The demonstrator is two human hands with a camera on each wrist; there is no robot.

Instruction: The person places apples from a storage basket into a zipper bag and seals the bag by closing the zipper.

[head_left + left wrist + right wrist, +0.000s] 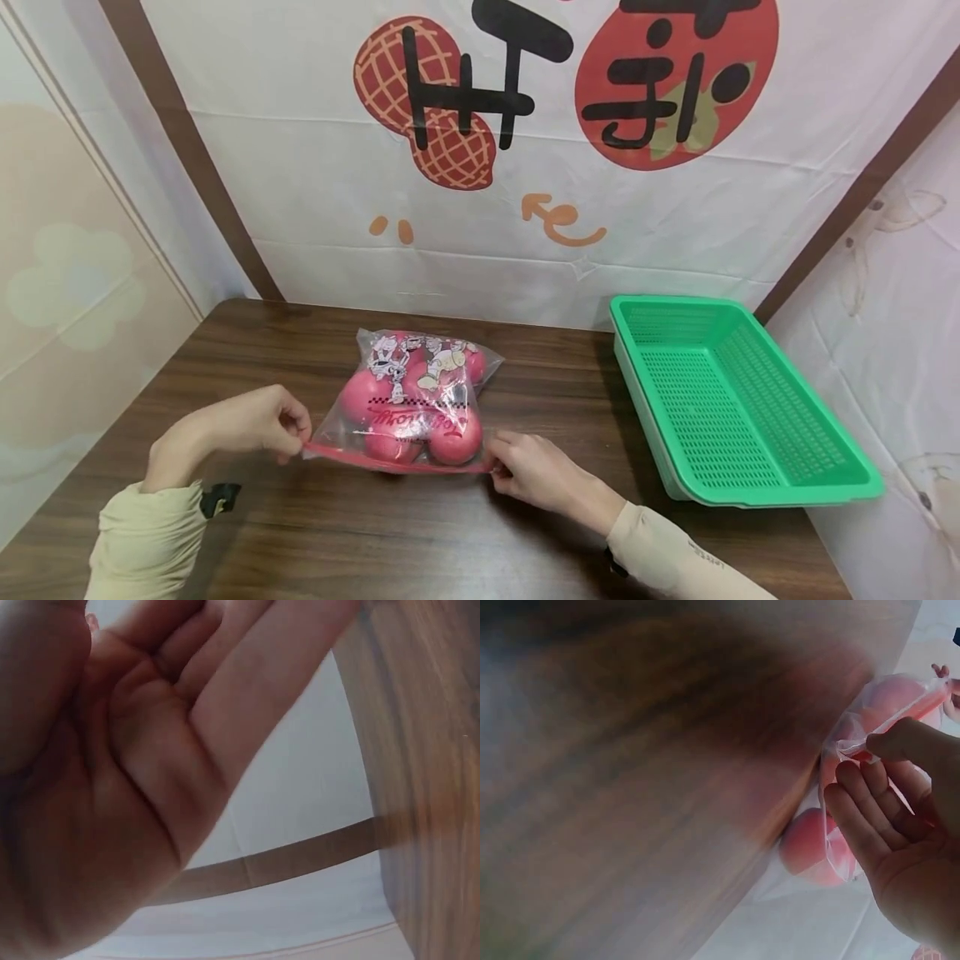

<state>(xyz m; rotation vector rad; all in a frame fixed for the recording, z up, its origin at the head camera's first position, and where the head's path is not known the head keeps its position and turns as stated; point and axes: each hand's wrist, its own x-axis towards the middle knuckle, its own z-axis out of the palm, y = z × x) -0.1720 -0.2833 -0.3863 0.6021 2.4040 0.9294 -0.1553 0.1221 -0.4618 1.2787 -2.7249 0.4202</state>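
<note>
A clear zip bag [411, 404] with cartoon figures and red lettering lies on the table, its red zip edge [397, 461] toward the person. Several round pink peach-like fruits [456, 437] fill it. At the left end of that edge, my left hand [247, 423] pinches the corner between thumb and fingers. My right hand [538, 471] pinches the opposite corner, so the edge is stretched between both. The right wrist view shows thumb and fingertips of the right hand [907, 847] on the plastic. In the left wrist view the palm [142, 765] hides the bag.
A green perforated basket [795, 493] stands on the right of the brown wooden table [420, 542]. Behind the table hangs a white printed cloth [465, 267], and patterned cloth walls close in the left [82, 192] and right sides.
</note>
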